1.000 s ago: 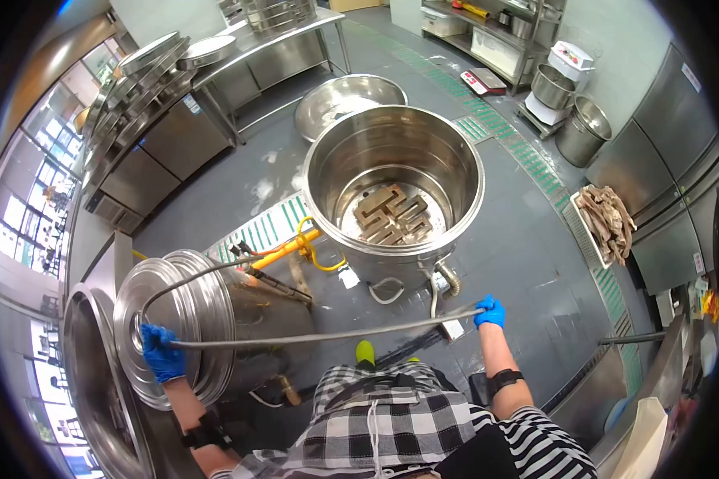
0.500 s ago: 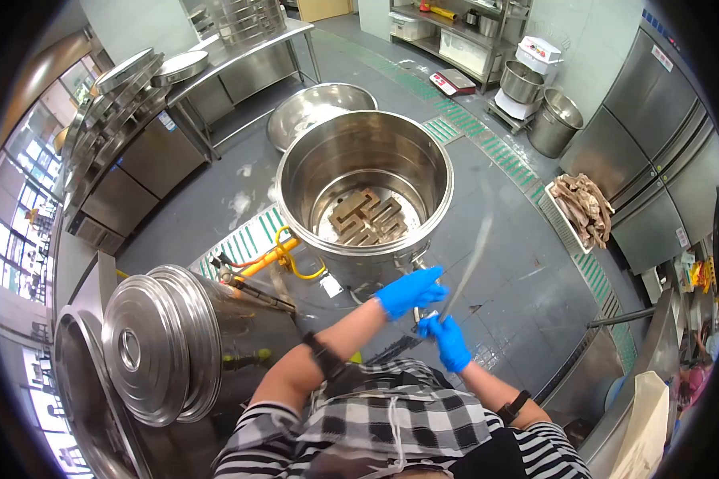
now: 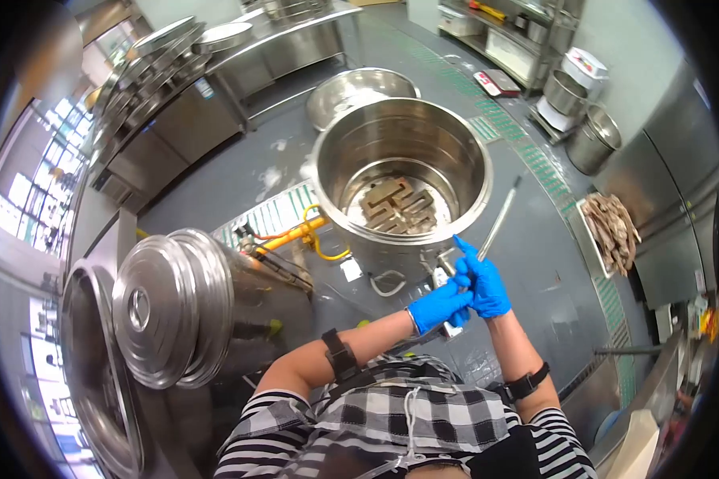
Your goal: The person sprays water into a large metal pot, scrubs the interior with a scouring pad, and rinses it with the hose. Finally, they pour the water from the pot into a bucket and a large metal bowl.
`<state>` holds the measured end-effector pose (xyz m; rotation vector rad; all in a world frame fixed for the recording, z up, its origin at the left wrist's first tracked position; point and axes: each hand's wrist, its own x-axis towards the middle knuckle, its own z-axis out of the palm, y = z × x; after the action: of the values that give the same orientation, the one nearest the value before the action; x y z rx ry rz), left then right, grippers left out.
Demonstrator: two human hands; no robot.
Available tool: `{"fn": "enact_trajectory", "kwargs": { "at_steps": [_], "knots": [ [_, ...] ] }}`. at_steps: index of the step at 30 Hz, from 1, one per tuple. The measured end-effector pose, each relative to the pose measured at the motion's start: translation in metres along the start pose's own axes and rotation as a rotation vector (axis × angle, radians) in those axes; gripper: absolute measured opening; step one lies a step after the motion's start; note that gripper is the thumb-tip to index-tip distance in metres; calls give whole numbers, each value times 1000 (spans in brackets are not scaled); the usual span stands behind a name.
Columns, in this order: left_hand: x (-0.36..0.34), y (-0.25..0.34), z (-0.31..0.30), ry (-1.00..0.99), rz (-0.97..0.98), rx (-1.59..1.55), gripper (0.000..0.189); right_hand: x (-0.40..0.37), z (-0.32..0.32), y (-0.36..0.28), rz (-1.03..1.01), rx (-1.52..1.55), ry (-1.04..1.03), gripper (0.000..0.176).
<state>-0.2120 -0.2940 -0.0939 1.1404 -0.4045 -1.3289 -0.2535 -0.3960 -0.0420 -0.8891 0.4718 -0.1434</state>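
My right hand (image 3: 487, 286), in a blue glove, holds a long thin metal rod (image 3: 499, 219) with a dark tip, slanting up and away to the right. Its index finger points toward the pot's rim. Against its palm press the closed fingers of my left hand (image 3: 439, 307), also blue-gloved; what they grip is hidden. A shiny piece (image 3: 453, 329) shows just below the fingers. Right beyond my hands stands a large steel pot (image 3: 482, 199), its top open. Inside, on the bottom, lies a brownish metal grid (image 3: 395, 206).
A wide steel basin (image 3: 319, 112) sits behind the pot. Yellow gas pipes (image 3: 295, 233) run at its left, near a lidded steel drum (image 3: 156, 311). A white tray (image 3: 589, 239) of bones or meat lies right, beside steel cabinets (image 3: 647, 176). The floor (image 3: 527, 319) looks wet.
My right hand has risen toward the pot and its index finger now points out. My left hand has lowered against it. The rod has tilted further right, and the view has shifted.
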Motion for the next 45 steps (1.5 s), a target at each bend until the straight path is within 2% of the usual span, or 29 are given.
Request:
{"fn": "enact_trajectory", "kwargs": {
  "at_steps": [2,3,6,7,8,9,11,12,13,14,15,16,17,18,19,20,22,23,25,26,28,30,32,34,36,38,40,41,45],
  "knots": [
    [3,5,-30,-178,645,771,30,17,-3,-1,22,-91,-114,49],
    [-17,31,-42,-250,258,1056,33,19,6,-4,108,107,-104,40],
    [-44,44,-125,-173,81,995,33,40,-7,-4,152,-122,-96,40],
    [-59,43,-162,20,158,742,31,45,-14,-5,129,-210,-73,40],
    [-66,35,-207,270,244,761,29,49,-17,-6,105,-297,-49,40],
    [-69,23,-270,475,82,1030,26,49,-13,-8,114,-300,-55,40],
    [-100,35,-343,942,78,999,23,53,1,-20,81,-207,259,37],
    [-115,37,-384,1055,74,1023,21,66,-1,-22,86,-210,272,37],
    [-129,35,-423,1173,42,1415,19,76,-11,-25,110,-280,272,37],
    [-140,67,-415,1359,-141,853,16,77,-19,-28,124,-346,299,38],
    [-148,37,-486,1333,33,1380,17,83,-9,-36,131,-518,265,41],
    [-152,40,-510,1399,-201,1219,13,89,-3,-40,165,-645,313,43],
    [-157,62,-485,1451,-231,1277,20,95,-3,-39,207,-701,359,42],
    [-158,38,-515,1525,-212,1319,36,102,-4,-37,253,-758,391,41],
    [-163,8,-565,1386,-132,1296,43,109,-2,-37,255,-756,431,41],
    [-163,37,-543,1176,-353,1002,41,114,-1,-37,327,-804,443,41],
    [-171,-27,-628,1159,-191,961,36,120,4,-40,418,-846,473,41],
    [-168,-22,-626,1134,-199,963,36,122,8,-40,439,-888,472,41],
    [-170,4,-607,994,-428,1243,30,125,15,-42,466,-973,470,41],
    [-167,20,-591,976,-433,1247,30,127,16,-42,477,-967,484,41],
    [-160,52,-564,958,-669,1313,23,131,18,-43,529,-972,420,41],
    [-151,60,-557,1013,-692,1262,26,136,30,-38,549,-992,403,41],
    [-137,78,-533,1220,-857,1182,29,141,35,-28,569,-1009,385,41],
    [-141,51,-576,1186,-844,1186,33,147,33,-13,568,-1029,331,42],
    [-139,65,-560,1223,-795,781,33,152,40,-9,560,-1025,298,42],
    [-139,74,-547,1193,-838,923,31,156,48,-9,525,-905,291,42],
    [-151,48,-553,1170,-564,1110,26,163,45,-3,489,-927,292,42],
    [-159,10,-588,1131,-514,1349,22,167,43,0,439,-982,266,42],
    [-162,34,-583,1005,-542,1325,23,180,52,1,410,-1035,225,41]
  ]
}}
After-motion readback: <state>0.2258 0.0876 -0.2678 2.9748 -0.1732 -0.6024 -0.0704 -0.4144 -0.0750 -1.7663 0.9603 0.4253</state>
